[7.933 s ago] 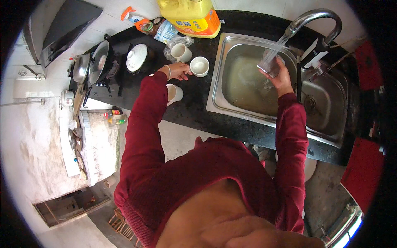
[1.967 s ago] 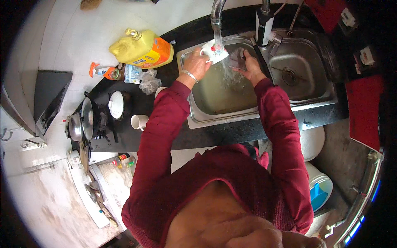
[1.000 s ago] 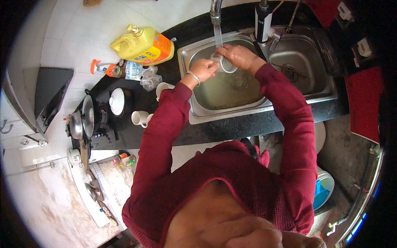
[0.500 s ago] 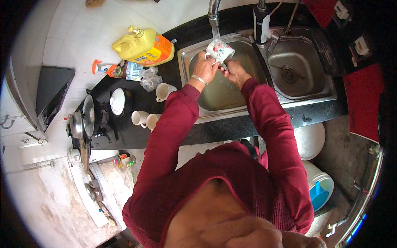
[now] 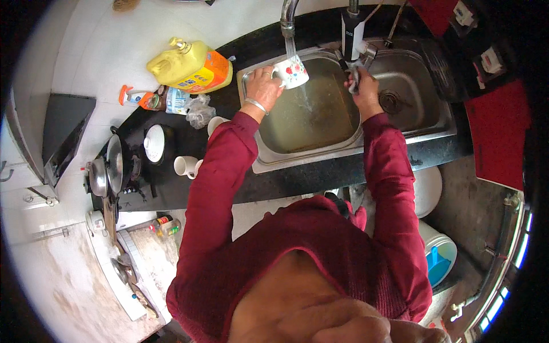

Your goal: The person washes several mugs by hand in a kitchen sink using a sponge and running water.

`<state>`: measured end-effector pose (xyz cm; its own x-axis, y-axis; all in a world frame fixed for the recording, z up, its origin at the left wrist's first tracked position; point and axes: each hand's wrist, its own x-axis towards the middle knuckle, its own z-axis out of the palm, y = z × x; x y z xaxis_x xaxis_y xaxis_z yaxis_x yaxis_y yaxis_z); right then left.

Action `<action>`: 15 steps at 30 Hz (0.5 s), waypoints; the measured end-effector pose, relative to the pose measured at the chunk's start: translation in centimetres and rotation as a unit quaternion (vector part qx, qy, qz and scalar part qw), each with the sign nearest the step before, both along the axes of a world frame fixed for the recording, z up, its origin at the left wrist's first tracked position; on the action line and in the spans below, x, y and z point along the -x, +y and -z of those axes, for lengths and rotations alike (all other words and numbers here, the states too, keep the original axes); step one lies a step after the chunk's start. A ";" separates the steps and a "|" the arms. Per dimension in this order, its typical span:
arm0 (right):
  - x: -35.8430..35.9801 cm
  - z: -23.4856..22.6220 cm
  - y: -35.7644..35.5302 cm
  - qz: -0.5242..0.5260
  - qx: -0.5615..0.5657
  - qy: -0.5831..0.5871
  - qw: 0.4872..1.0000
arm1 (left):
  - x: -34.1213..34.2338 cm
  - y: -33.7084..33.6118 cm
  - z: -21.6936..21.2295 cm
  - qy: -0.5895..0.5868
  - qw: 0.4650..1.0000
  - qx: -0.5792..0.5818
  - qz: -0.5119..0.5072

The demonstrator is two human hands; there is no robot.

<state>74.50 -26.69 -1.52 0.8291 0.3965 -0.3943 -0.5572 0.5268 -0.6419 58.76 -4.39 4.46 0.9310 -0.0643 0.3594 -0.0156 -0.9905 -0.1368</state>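
Note:
My left hand grips a white mug with a red and blue flower pattern by its handle side. The mug is tilted over the left sink basin, under water running from the metal faucet. Cloudy water stands in that basin, rippling below the mug. Over the divider between the basins, my right hand is closed round a small greyish thing, too unclear to name. Just above that hand is a white and black tap with a metal lever.
Left of my left arm, white mugs stand on the black counter, partly hidden. A yellow jug with a pump, an orange-topped spray bottle, a crumpled plastic bag and a lidded pot sit farther left.
My hands have parted. The right hand moved from the mug rightward to the basin divider; the left hand keeps the mug, its opening turned differently, under the stream. The view shifted slightly.

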 end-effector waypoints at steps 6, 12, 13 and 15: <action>-0.7 -0.3 0.0 0.103 0.024 0.049 0.993 | 1.1 -0.2 -1.1 0.030 0.999 -0.010 -0.022; -4.7 4.0 -1.8 -0.057 -0.104 0.165 0.979 | 2.4 0.6 0.3 0.011 0.993 0.106 -0.059; -5.0 4.2 -1.4 -0.070 -0.070 0.127 0.987 | 2.6 0.9 0.9 -0.059 0.992 0.106 -0.032; -4.9 3.7 -1.2 -0.049 -0.061 0.139 0.987 | 3.3 1.1 2.7 0.025 0.944 0.309 -0.117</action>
